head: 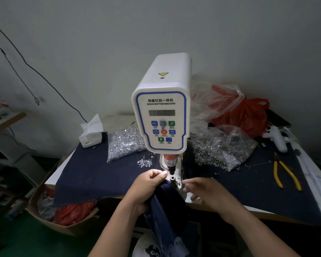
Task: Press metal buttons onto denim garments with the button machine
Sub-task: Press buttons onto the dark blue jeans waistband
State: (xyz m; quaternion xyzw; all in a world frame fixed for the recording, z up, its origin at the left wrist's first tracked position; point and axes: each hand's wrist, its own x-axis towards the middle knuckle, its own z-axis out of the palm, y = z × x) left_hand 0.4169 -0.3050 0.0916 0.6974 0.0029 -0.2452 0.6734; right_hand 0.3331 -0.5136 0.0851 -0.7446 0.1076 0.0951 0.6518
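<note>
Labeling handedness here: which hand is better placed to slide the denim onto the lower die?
Left. The left hand already grips the denim garment right beside the lower die. The right hand is blurred, open, holding nothing.

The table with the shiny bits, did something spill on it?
Yes. A few loose metal studs lie scattered on the dark cloth, just outside the bulging bag of studs left of the button machine. Nothing else looks broken.

A white servo button machine stands upright on the table; dark denim garment hangs just below its die, apparently touching it.
</note>
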